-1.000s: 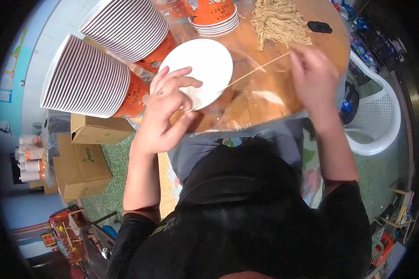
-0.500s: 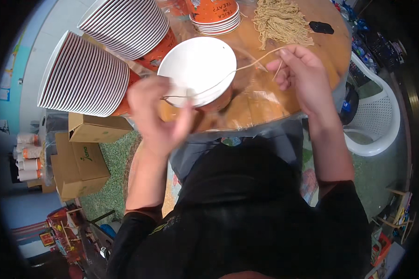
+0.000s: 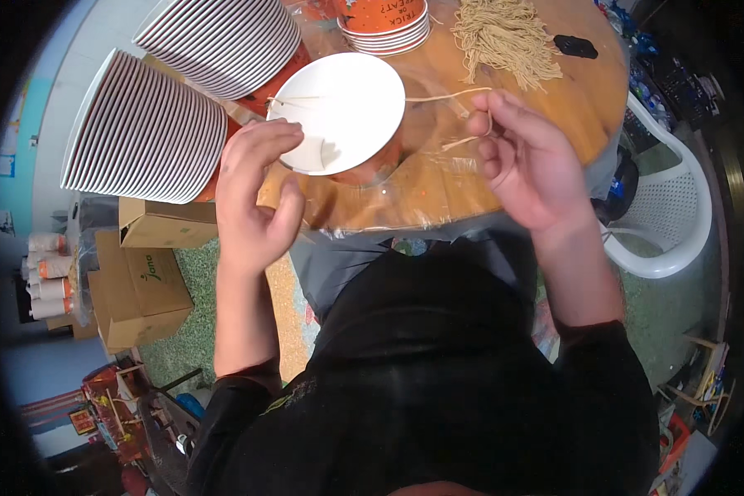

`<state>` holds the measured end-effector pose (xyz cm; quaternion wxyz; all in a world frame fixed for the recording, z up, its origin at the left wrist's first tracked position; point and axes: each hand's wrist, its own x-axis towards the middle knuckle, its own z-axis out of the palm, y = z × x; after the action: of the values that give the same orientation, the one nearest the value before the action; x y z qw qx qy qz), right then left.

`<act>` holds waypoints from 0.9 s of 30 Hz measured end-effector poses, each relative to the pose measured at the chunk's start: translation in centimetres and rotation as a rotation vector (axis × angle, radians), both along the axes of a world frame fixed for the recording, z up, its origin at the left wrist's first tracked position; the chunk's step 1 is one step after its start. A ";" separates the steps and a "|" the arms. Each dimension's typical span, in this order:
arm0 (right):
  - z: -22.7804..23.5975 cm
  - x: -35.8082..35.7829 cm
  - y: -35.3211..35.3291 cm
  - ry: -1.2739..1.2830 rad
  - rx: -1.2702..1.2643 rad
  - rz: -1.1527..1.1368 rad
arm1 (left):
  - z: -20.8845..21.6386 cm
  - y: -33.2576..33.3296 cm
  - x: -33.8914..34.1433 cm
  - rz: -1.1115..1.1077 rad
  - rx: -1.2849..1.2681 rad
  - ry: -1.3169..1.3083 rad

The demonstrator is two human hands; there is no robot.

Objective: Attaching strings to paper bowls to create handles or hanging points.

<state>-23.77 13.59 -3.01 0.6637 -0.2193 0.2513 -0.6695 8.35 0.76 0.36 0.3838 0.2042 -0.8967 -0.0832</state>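
A paper bucket (image 3: 351,99), white inside and orange outside, sits near the table's front edge with its mouth facing me. Tan twine (image 3: 438,98) runs from the left side of its rim across the mouth to the right. Between thumb and fingertips, my right hand (image 3: 531,161) pinches the twine, and a loose end hangs by the palm. My left hand (image 3: 258,186) is open beside the bucket's left rim, thumb spread away from the fingers. Its fingertips overlap the rim in view; whether they touch it I cannot tell.
Tall stacks of nested buckets (image 3: 145,128) stand at the left, with a shorter stack (image 3: 383,29) behind. A bundle of cut twine (image 3: 504,41) and a black object (image 3: 574,46) lie at the back right. Cardboard boxes (image 3: 136,289) and a white plastic chair (image 3: 678,207) flank the round table.
My left hand has moved slightly left and down, its fingers now apart from the twine. The bucket has shifted a little left and up in view. My right hand still pinches the twine, slightly lower.
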 end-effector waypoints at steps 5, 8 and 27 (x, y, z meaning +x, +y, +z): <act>0.1 3.6 0.3 0.004 0.022 0.037 | -0.6 3.7 -2.4 -0.065 -0.167 0.105; -0.5 4.5 0.4 -0.047 -0.003 0.064 | -0.6 4.7 -5.0 -0.116 -0.157 0.110; -0.5 8.4 1.7 0.437 -0.264 -0.200 | -1.1 4.5 -4.9 -0.088 -0.126 0.057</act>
<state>-15.39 15.32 -3.55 0.4900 -0.4174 0.3195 -0.6955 3.44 5.23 -0.77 0.4171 0.1378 -0.8970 -0.0493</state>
